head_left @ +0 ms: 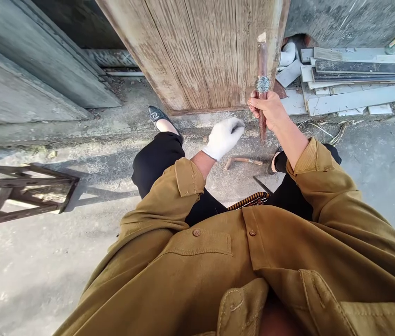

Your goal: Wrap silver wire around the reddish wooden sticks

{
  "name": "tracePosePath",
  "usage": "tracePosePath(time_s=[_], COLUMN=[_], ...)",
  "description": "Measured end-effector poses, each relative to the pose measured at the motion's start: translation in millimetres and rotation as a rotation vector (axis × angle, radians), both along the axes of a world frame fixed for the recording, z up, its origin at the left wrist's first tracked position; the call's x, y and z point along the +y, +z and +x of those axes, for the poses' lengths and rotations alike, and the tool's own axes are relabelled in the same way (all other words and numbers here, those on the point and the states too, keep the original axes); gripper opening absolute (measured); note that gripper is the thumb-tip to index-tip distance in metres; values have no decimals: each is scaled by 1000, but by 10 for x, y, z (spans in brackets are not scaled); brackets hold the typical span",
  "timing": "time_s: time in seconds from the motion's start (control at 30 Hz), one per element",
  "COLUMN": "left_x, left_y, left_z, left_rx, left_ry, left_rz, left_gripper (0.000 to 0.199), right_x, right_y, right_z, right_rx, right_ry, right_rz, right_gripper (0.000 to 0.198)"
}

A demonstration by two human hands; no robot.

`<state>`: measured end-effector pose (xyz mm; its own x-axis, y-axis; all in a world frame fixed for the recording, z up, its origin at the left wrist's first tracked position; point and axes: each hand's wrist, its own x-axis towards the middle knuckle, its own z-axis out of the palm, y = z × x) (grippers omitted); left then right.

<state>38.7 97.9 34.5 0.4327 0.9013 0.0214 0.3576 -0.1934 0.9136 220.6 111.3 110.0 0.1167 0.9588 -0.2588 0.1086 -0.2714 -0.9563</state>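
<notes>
My bare right hand [267, 108] grips a brown wooden stick [262, 60] near its lower part. The stick points away from me, and its far end shows a pale cut face. Just beyond my fingers, a band of thin metal wire [262, 84] is wound round it. My left hand [223, 137], in a white glove, is a short way left of the stick with its fingers curled; whatever they may hold is hidden. On the ground below lies a bent wooden piece [243, 160] with wire around one part. A dark thin tool [262, 184] is beside it, partly covered.
A weathered plank door [197, 51] stands in front of me. Stacked boards [358, 79] and a white pipe [287, 54] are at the right. A wooden stool or frame [22, 191] lies at the left. A low concrete ledge [113, 126] runs by my feet.
</notes>
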Motion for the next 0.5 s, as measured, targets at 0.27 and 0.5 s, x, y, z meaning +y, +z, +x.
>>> tracePosePath(time_s=[0.27, 0.5], left_x=[46, 96], left_y=[-16, 99], left_z=[85, 64], left_rx=[-726, -635], left_ry=[-220, -232], left_rz=[-599, -593], left_gripper=[64, 57], right_x=[-4, 18], right_y=[-36, -177], right_z=[-42, 37], right_rx=[67, 177], right_ry=[66, 87], right_rz=[7, 22], right_gripper=[44, 44])
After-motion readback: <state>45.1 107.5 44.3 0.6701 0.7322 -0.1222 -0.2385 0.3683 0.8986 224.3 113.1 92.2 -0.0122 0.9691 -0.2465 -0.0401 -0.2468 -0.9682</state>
